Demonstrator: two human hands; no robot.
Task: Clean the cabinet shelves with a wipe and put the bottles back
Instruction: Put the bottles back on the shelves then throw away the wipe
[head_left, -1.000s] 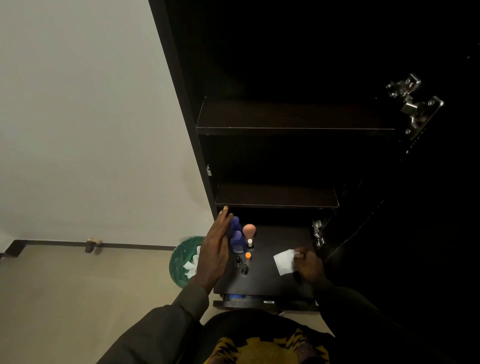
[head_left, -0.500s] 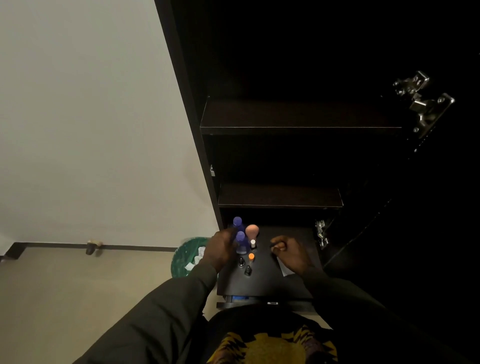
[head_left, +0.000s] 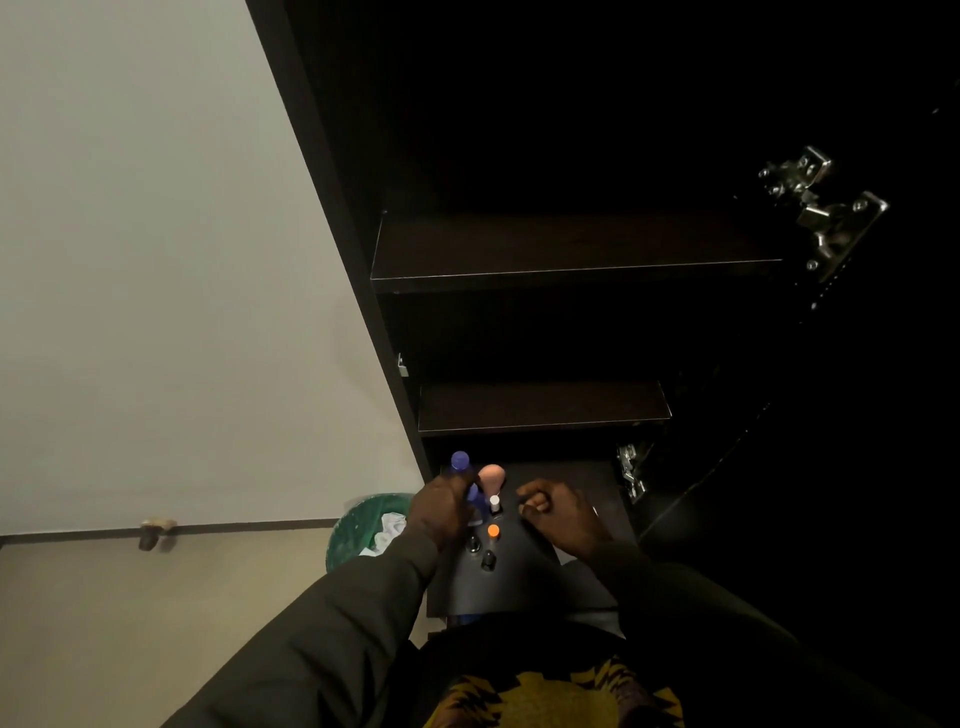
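Left hand (head_left: 441, 512) is wrapped around the blue bottles (head_left: 461, 464) now, fingers curled over them at the back-left corner of the dark low surface (head_left: 566, 478) under the cabinet. A second ago that hand stood flat and upright beside them; half a second ago it had closed in, and now the grip looks settled, one blue cap poking up above the knuckles. How many bottles it actually holds is hard to say in this light, possibly two.

Right hand (head_left: 558, 512) is curled into a loose fist over the surface, just right of the bottle cluster. A second ago it sat further right, fingertips on the white wipe lying flat; now it has slid in toward the bottles and the wipe is no longer plainly seen, only a pale sliver at the wrist. Whether the fist holds anything I cannot tell.

Between the hands, the pink-capped bottle (head_left: 491, 475) stands just beside the blue ones, with a small white-capped bottle (head_left: 494, 501) in front of it, an orange-capped one (head_left: 493, 531) nearer still, and two dark little bottles (head_left: 488, 560) closest to the person. None of these has shifted.

Above, the lower shelf (head_left: 543, 405) and upper shelf (head_left: 571, 249) of the cabinet sit bare and dark. A green bin (head_left: 358, 525) with white crumpled wipes inside stands on the floor left of the surface.
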